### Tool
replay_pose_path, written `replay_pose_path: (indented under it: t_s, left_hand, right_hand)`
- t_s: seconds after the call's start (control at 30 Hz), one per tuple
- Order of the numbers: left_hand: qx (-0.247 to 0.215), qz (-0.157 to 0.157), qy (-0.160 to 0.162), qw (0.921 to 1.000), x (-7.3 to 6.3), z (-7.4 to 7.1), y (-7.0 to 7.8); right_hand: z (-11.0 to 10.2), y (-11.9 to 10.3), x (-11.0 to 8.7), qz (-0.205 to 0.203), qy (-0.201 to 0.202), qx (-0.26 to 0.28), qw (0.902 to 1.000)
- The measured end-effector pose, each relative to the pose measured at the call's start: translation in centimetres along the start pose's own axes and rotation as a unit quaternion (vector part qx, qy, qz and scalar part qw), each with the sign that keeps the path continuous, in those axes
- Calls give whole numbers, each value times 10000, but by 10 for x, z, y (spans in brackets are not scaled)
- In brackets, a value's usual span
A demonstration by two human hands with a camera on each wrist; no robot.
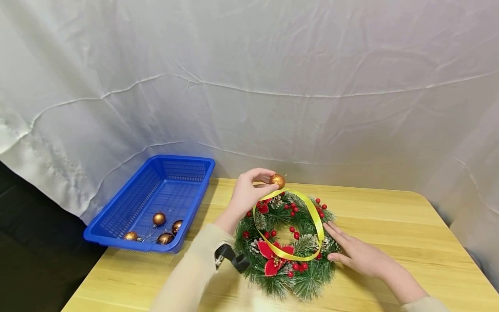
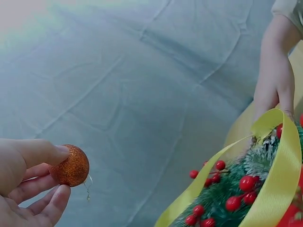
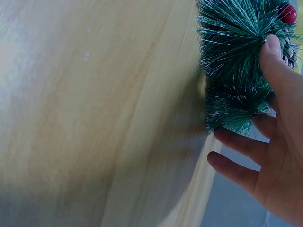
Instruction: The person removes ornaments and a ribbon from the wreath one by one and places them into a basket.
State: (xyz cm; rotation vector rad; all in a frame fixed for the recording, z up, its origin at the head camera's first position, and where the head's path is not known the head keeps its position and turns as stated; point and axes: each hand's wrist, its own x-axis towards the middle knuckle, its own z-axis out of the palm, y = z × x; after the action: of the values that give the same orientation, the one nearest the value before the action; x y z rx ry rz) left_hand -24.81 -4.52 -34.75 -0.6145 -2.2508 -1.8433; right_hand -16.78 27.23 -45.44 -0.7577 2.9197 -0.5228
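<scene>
Between thumb and fingertips, my left hand pinches a glittery copper Christmas ball above the far rim of a green wreath. A thin wire loop hangs from the ball in the left wrist view. The wreath carries red berries, pinecones and a red poinsettia, and a loop of yellow ribbon stands over it. At the wreath's right edge rests my right hand, its fingers spread. In the right wrist view, the thumb of that hand touches the green needles.
To the left stands a blue plastic basket with several copper balls at its near end. Everything sits on a light wooden table. Behind it hangs a pale grey cloth. A black strap device is on my left wrist.
</scene>
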Motion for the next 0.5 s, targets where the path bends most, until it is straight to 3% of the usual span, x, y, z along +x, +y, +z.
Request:
replay_pose_path:
  t_s: [0.23,0.5]
  left_hand:
    - [-53,-2,321,9995,-17,-42,3]
    - [333,-355,788,9957,-42,-90,-5]
  right_hand:
    - [0,-1,-1,-21,6,-30,10000]
    - [-1,-1,-1,11,-17,31,10000]
